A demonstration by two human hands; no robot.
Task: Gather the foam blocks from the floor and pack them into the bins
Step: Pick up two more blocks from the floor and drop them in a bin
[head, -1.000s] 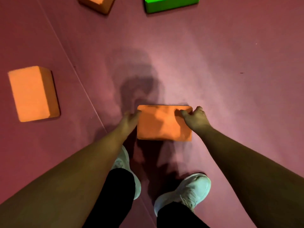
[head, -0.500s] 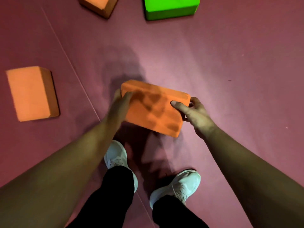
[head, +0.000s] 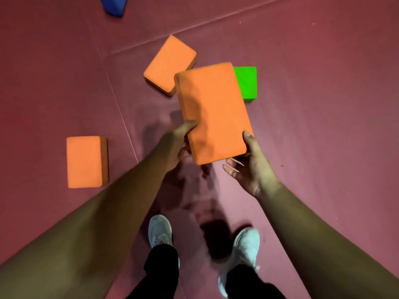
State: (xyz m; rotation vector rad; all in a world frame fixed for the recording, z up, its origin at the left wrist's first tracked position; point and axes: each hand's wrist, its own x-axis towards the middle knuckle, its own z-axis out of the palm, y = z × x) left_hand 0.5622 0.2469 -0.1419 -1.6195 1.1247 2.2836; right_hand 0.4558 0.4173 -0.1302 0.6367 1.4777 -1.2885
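An orange foam block (head: 212, 111) is held up off the floor in front of me, long side pointing away. My left hand (head: 176, 145) grips its near left corner, thumb on top. My right hand (head: 251, 167) holds the near right corner, thumb on the top face and fingers underneath. Behind the held block, a second orange block (head: 168, 63) and a green block (head: 247, 83) lie on the floor, the green one partly hidden. A third orange block (head: 85, 161) lies on the floor to the left. No bin is in view.
The floor is dark red matting (head: 323, 104) with seams running across it. A blue object (head: 114, 5) sits at the top left edge. My two white shoes (head: 160, 231) stand below the hands.
The orange block has come up off the floor and turned from crosswise to lengthwise. My view has risen, bringing the far orange and green blocks closer to centre.
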